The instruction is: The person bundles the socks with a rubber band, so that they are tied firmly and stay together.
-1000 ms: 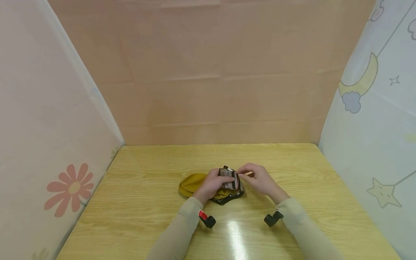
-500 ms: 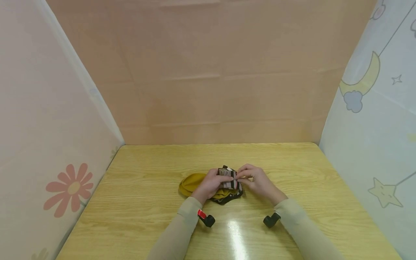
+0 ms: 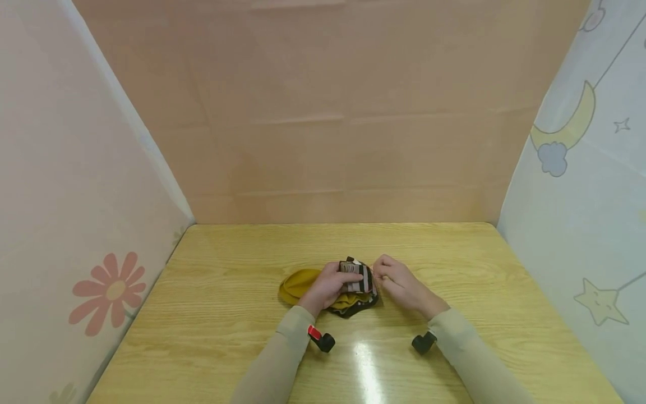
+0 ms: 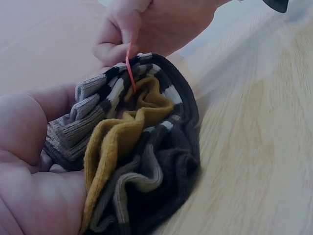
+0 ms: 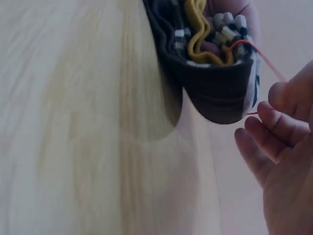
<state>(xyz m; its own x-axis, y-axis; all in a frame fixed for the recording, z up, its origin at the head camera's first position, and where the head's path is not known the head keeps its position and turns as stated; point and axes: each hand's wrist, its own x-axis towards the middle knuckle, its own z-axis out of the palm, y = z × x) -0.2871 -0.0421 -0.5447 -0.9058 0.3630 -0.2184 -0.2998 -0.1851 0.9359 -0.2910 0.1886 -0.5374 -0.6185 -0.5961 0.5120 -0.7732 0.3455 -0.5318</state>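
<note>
A folded bundle of knitted socks [image 3: 358, 279], striped grey, black and white with mustard layers, lies in my left hand [image 3: 322, 287]. The left thumb presses on its striped top. A smooth mustard end [image 3: 295, 285] sticks out to the left, under the wrist. My right hand [image 3: 401, 285] is just off the bundle's right end, finger and thumb pinching a thin red elastic band [image 4: 129, 71]. In the left wrist view the band runs taut from those fingers into the folds. The right wrist view shows it stretched away from the dark sock edge [image 5: 212, 88].
Both hands work over a light wood-grain table [image 3: 227, 336]. A plain tan backdrop [image 3: 343, 140] rises behind its far edge. Printed white side panels [image 3: 580, 224] flank it left and right. Each sleeve cuff carries a small black camera [image 3: 423, 342].
At half a second ago the right fingers were over the bundle's striped end; now they are drawn back to the right, stretching the band. The left hand keeps its hold.
</note>
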